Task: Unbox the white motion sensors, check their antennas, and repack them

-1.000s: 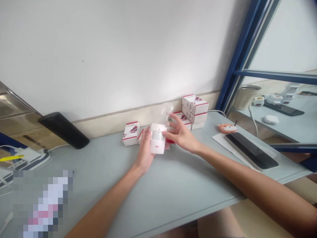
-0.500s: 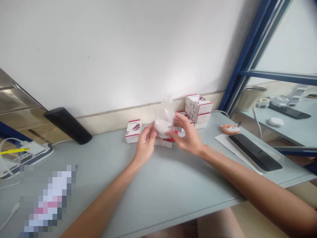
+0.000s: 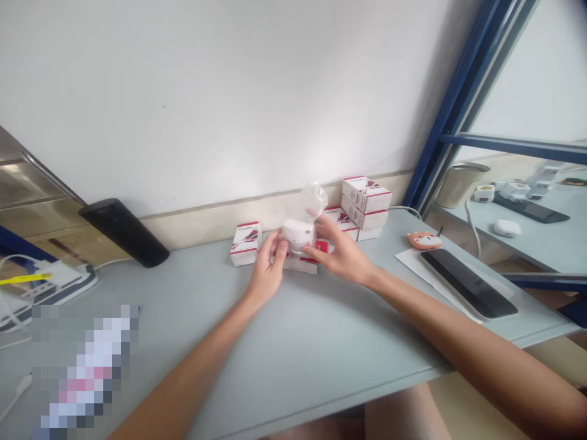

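Observation:
Both hands meet over the far middle of the grey table (image 3: 293, 342). My left hand (image 3: 268, 266) and my right hand (image 3: 342, 253) hold a small white plastic device (image 3: 297, 235) between their fingertips. A clear plastic bag (image 3: 312, 198) stands up from its top. Just under the device lies an open red-and-white box (image 3: 305, 263). Another closed red-and-white box (image 3: 246, 242) sits to the left of my left hand.
A stack of red-and-white boxes (image 3: 364, 205) stands by the wall at the right. A dark tablet (image 3: 468, 283) on white paper and an orange figure (image 3: 424, 240) lie at the right. A black cylinder (image 3: 123, 232) leans at the left wall, beside a power strip (image 3: 41, 287).
The white device, held upright with its front toward me, has been turned and lowered toward the open box; the clear bag now sticks up from it. Both hands stayed on it.

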A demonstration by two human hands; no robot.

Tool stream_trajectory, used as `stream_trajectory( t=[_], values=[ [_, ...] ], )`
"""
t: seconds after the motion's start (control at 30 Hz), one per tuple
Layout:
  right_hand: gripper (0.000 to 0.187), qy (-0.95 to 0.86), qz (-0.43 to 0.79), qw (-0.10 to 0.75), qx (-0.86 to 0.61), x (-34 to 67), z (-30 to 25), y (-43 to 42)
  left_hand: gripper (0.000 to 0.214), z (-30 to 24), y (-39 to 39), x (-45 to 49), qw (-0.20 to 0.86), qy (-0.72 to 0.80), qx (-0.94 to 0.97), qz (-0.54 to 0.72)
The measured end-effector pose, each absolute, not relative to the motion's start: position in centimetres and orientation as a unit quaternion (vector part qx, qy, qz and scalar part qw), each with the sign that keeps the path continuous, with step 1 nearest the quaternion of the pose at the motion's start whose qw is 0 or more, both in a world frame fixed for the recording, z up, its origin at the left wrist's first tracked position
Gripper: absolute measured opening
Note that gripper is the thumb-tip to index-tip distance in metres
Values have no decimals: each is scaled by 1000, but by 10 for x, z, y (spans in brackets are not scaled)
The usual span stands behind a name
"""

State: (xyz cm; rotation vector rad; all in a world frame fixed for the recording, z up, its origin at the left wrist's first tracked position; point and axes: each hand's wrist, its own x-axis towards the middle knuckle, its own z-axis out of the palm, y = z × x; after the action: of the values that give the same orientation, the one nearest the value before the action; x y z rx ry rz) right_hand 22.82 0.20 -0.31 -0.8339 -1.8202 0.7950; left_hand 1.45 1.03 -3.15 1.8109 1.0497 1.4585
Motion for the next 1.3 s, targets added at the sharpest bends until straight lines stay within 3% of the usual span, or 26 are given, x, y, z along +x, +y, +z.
stream_trajectory(
  t=[0.23, 0.43, 0.6, 0.83, 1.1, 1.3],
  values=[
    [92, -724, 354, 518, -288, 227, -9, 5, 34, -26, 10, 12, 267, 404, 685, 544],
    [81, -713, 392, 500, -297, 227, -10, 9, 25, -24, 8, 6, 242, 440, 708, 496],
    [52, -755, 360, 466, -288, 231, -6, 12, 57, -24, 3, 8, 300, 409, 687, 521],
    [52, -761, 356, 451, -301, 230, -4, 7, 41, -26, 8, 14, 282, 410, 699, 514],
    [47, -712, 334, 511, -347, 228, -11, 15, 58, -26, 5, 17, 314, 400, 666, 545],
    [45, -737, 367, 465, -324, 230, -12, 15, 51, -26, 4, 19, 329, 404, 668, 532]
  ],
)
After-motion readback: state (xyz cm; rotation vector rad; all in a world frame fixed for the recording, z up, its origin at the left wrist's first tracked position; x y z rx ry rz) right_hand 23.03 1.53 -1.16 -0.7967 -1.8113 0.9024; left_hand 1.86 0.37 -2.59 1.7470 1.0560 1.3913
